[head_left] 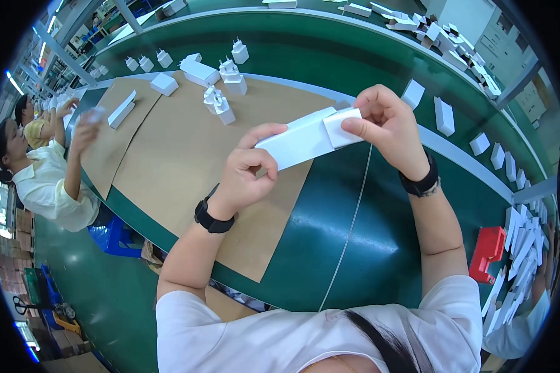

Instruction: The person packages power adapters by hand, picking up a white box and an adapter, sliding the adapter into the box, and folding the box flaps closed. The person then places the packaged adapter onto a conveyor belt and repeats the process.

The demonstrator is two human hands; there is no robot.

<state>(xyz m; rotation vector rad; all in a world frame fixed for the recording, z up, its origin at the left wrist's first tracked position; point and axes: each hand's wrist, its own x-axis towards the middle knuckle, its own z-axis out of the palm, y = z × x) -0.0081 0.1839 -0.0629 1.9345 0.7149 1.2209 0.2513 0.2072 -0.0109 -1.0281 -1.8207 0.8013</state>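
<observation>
A long white paper box (295,140) is held above the worktable, lying slantwise between my two hands. My left hand (241,171) grips its left end, with the thumb and curled fingers on either side. At the right end, my right hand (389,132) pinches a folded white end piece (345,127) between thumb and fingers; whether this is a flap or a separate part I cannot tell. Beyond the box, white plug chargers (233,79) stand on the brown paper sheet (186,149). Both wrists wear dark bands.
A white box (200,73) lies at the sheet's far edge. Along the green conveyor (330,62) sit more chargers and white boxes. A red holder (487,255) and a heap of white cartons (521,252) are at the right. Co-workers (50,180) sit at the left.
</observation>
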